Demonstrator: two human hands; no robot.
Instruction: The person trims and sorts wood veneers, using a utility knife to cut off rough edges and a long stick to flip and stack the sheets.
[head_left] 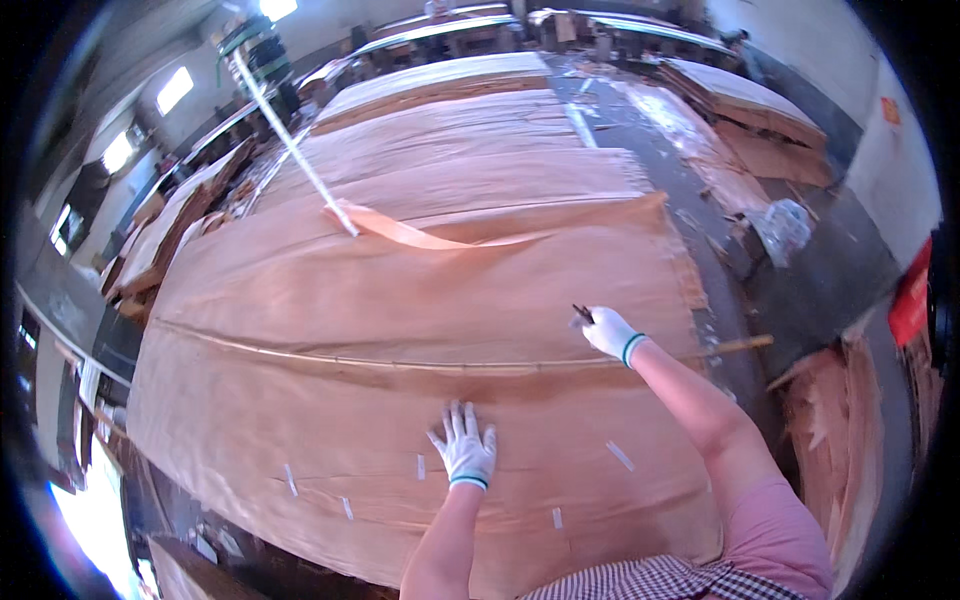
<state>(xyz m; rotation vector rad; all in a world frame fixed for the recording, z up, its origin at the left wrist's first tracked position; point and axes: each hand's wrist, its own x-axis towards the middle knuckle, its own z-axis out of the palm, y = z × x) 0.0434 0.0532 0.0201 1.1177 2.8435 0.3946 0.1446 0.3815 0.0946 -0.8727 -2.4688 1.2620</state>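
A wide sheet of tan wood veneer [330, 420] spreads in front of me. My left hand [467, 448], in a white glove with a green-edged cuff, lies on it with its fingers spread. Over the sheet's right part, my gloved right hand [610, 333] is closed around a small dark tool [583, 315]; its exact kind is too small to make out. A long thin bamboo pole [440, 365] lies crosswise on the veneer, beyond my left hand and passing below my right. Short white tape strips [620, 456] are stuck on the near part of the sheet.
Farther off, a long white pole [295, 150] slants down to a curled veneer edge [410, 232]. More veneer stacks stand at the back [440, 85] and far right [750, 100]. Crumpled clear plastic [782, 232] lies at right. Upright veneer sheets [835, 420] stand beside my right arm.
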